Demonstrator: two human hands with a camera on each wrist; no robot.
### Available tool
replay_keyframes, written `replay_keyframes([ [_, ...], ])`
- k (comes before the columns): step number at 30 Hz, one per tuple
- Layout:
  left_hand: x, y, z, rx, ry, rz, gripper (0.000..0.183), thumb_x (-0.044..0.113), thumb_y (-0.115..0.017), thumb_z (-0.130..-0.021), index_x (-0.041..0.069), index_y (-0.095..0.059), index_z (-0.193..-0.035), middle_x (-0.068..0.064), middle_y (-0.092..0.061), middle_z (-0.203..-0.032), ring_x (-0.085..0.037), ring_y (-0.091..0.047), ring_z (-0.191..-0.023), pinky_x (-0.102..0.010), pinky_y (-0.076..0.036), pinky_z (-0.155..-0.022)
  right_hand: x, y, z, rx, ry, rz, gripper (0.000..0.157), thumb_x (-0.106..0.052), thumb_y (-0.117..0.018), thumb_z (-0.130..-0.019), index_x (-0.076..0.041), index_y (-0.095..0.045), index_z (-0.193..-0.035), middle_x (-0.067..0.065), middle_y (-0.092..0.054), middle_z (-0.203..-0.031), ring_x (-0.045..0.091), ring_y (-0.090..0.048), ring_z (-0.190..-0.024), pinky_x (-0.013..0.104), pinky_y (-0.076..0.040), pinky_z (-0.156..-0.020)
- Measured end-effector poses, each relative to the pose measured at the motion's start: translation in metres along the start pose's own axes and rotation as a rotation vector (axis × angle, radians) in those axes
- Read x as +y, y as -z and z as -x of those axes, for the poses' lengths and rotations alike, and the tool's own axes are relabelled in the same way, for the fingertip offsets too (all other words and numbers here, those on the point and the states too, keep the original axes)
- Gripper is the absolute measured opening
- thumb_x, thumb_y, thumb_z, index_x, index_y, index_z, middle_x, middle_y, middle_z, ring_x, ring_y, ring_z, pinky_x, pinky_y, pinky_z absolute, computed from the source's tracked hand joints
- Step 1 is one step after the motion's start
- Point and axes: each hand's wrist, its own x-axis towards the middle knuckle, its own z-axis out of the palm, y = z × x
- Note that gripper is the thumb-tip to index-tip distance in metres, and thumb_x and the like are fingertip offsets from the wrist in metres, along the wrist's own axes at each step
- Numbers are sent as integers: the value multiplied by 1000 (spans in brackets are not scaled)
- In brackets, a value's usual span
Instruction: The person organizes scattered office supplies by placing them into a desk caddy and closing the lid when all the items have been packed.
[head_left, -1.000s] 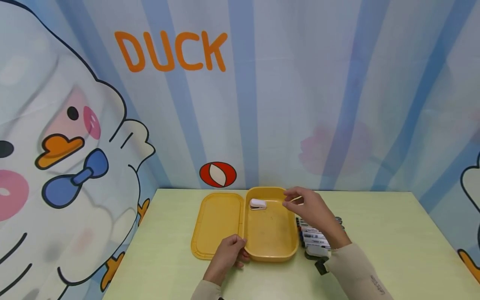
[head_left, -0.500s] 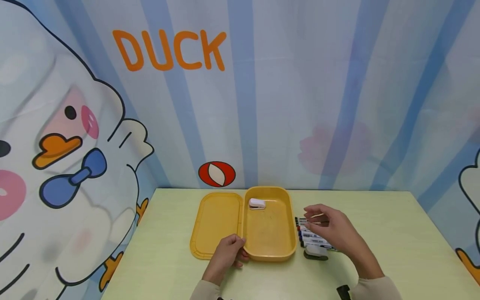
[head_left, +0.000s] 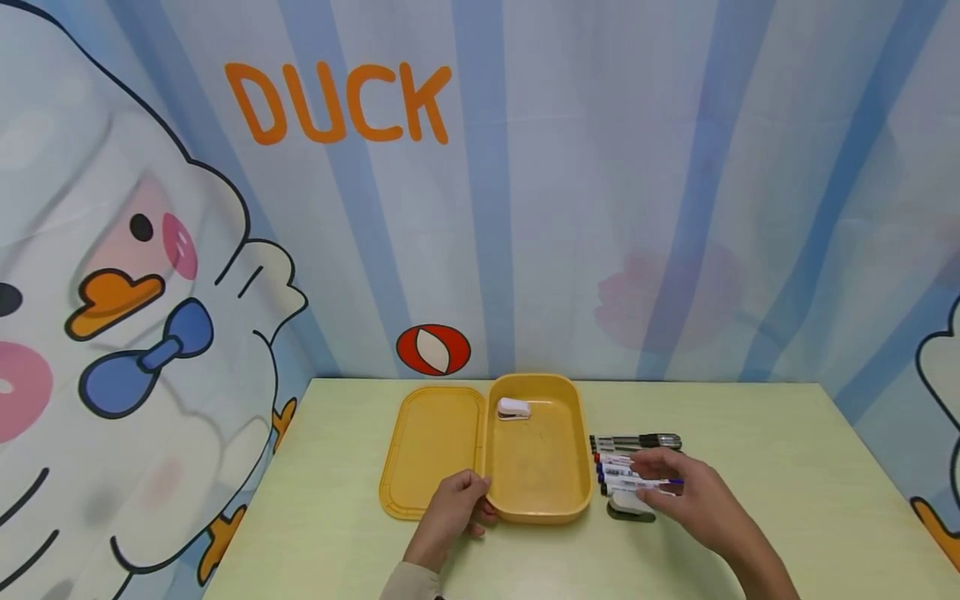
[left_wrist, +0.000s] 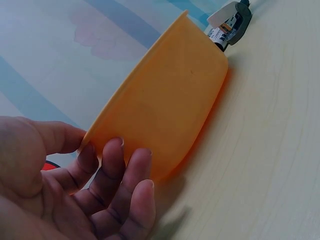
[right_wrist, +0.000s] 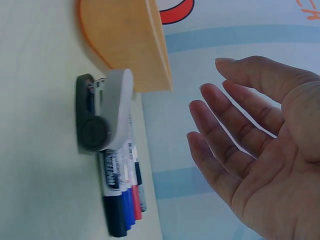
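"What did the left hand (head_left: 452, 506) have?"

"It pinched the rim of the yellow box (head_left: 540, 467), which stood just to its right. The yellow lid (head_left: 431, 450) lay ahead of that hand, slightly left."

"Anything inside?"

"A small white stapler (head_left: 513, 407), well ahead of the left hand, by the far left corner."

"And the right hand (head_left: 690, 492)?"

"Its fingers were loosely bent and spread, above the bench (head_left: 810, 500). The markers (head_left: 617, 470) lay to its left, the larger stapler (head_left: 631, 507) near its thumb, and black pens (head_left: 637, 440) just beyond."
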Motion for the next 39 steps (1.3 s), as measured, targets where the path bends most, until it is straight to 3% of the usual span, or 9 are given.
replay_keyframes([
  [7,1,-1,1,3,-1,5,29,27,-56,-105,9,-57,-82,-4,-68,-76,-15,-71,-68,-22,-50,-48,14,-9,4,30,-97,-2,45,-16,-81,-87,-5,-66,-128,11,-70,-124,30,-69,-111,40,-59,-88],
  [17,1,1,-2,2,5,7,30,27,-56,-105,7,-59,-84,-3,-69,-76,-15,-71,-68,-23,-51,-49,30,-18,4,54,-169,56,42,-17,-83,-83,-5,-69,-121,6,-73,-115,23,-69,-103,47,-57,-92],
  [28,-3,0,-1,10,24,1,31,30,-57,-104,6,-61,-85,-4,-69,-77,-16,-71,-68,-23,-50,-48,41,-26,9,51,-174,77,37,-16,-83,-84,-8,-71,-119,8,-70,-122,27,-67,-110,46,-58,-90],
  [39,0,2,-1,-8,23,18,29,28,-57,-104,6,-61,-86,-5,-70,-79,-15,-71,-70,-23,-51,-50,45,-29,7,92,-135,128,34,-14,-82,-85,-7,-72,-116,8,-72,-116,27,-67,-107,45,-59,-87],
])
